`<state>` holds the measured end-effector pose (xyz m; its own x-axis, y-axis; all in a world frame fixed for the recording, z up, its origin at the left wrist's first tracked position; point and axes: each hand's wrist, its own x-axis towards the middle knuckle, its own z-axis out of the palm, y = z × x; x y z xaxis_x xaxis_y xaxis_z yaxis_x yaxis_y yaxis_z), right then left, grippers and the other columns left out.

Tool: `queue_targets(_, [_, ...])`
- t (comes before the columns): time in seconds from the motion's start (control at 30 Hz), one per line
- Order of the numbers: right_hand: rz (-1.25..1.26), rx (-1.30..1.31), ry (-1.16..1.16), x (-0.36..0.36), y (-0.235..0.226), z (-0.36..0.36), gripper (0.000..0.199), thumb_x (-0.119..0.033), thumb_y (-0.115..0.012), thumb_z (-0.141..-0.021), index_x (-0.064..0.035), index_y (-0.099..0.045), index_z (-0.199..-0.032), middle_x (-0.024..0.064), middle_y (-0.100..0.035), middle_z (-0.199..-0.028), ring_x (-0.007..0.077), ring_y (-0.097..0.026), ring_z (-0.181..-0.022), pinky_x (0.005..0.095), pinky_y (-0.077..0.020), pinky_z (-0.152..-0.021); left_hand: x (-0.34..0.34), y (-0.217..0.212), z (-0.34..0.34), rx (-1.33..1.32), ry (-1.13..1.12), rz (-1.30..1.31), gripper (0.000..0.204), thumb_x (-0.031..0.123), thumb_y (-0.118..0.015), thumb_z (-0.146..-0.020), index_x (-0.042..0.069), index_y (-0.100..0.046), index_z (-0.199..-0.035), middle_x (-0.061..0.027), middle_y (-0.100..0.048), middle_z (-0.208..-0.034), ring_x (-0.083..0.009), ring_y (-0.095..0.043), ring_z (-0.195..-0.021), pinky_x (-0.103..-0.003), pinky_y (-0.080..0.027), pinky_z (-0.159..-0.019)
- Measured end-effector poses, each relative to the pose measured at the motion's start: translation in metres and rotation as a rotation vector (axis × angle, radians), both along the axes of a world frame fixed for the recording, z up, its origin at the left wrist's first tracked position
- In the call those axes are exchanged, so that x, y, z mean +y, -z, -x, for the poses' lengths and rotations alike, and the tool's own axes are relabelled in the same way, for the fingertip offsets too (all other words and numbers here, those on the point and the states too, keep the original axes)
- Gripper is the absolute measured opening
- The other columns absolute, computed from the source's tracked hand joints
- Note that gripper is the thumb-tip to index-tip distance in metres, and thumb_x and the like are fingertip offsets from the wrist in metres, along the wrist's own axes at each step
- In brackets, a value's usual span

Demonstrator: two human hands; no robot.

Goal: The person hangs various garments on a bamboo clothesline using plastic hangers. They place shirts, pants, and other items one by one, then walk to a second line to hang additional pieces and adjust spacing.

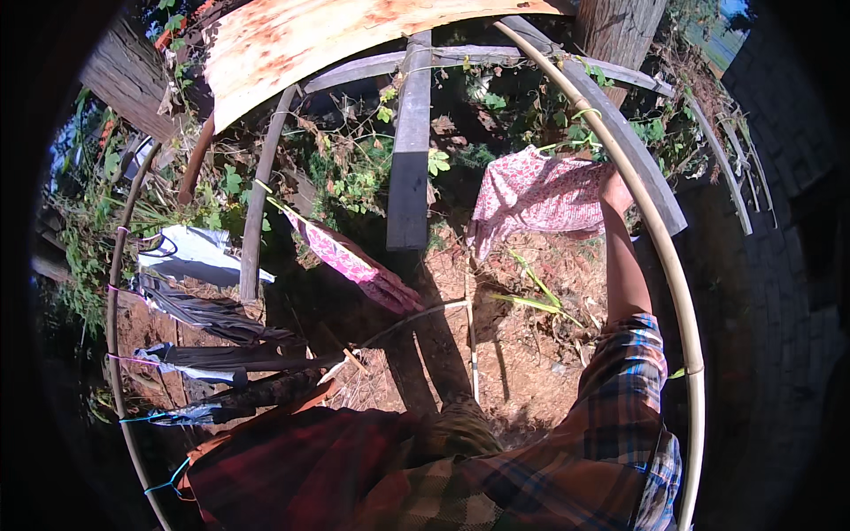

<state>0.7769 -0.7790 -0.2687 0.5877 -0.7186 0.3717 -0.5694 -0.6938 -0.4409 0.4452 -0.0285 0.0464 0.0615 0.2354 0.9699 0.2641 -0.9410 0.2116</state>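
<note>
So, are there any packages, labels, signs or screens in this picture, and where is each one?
None in view: no package, label, sign or screen.
What shows is laundry: a pink patterned cloth held up at a pole by the right hand.
Further cloths hang on a pole at the left.
</note>
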Motion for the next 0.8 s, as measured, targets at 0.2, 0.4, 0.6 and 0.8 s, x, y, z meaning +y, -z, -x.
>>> queue_targets(0.2, [-0.516, -0.210, -0.566, 0.219, -0.007, 0.078, 0.028, -0.007, -0.053, -0.089, -0.0060, -0.055, -0.118, 0.0128, -0.053, -0.114, 0.0215, -0.054, -0.099, 0.0316, -0.0430, -0.086, 0.017, 0.030, 0.005, -0.050, 0.109, 0.053, 0.041, 0.028, -0.037, -0.098, -0.007, -0.057, -0.100, -0.0051, -0.058, -0.060, -0.0016, -0.029, -0.039, -0.014, -0.023, -0.041])
queue_targets(0.4, [-1.265, 0.144, -1.568, 0.469, -0.097, 0.232, 0.019, -0.013, -0.060, -0.086, 0.0012, -0.061, -0.099, 0.0071, -0.063, -0.078, 0.0095, -0.059, -0.068, 0.0219, -0.0466, -0.059, 0.013, 0.041, 0.000, 0.005, 0.418, 0.046, 0.039, 0.028, -0.037, -0.098, -0.006, -0.056, -0.104, -0.0081, -0.057, -0.059, -0.0018, -0.030, -0.038, -0.016, -0.021, -0.039])
queue_targets(0.6, [-0.723, 0.111, -1.943, 0.605, -0.165, 0.362, 0.036, -0.030, -0.072, -0.076, -0.0027, -0.048, -0.079, 0.0130, -0.052, -0.068, 0.0281, -0.056, -0.060, 0.0371, -0.0433, -0.053, 0.036, 0.067, 0.009, 0.199, 0.708, -0.110, 0.023, 0.014, -0.050, -0.092, -0.003, -0.063, -0.099, -0.0079, -0.060, -0.061, -0.0067, -0.044, -0.043, -0.020, -0.032, -0.041])
queue_targets(0.8, [-0.993, 0.178, -1.534, 0.596, -0.155, 0.402, 0.021, -0.012, -0.064, -0.084, 0.0023, -0.051, -0.092, 0.0101, -0.061, -0.077, 0.0121, -0.058, -0.069, 0.0258, -0.0453, -0.062, 0.030, 0.069, 0.013, 0.173, 1.007, -0.153, 0.022, 0.003, -0.069, -0.073, 0.000, -0.065, -0.095, -0.0075, -0.065, -0.071, -0.0136, -0.056, -0.050, -0.023, -0.041, -0.042])
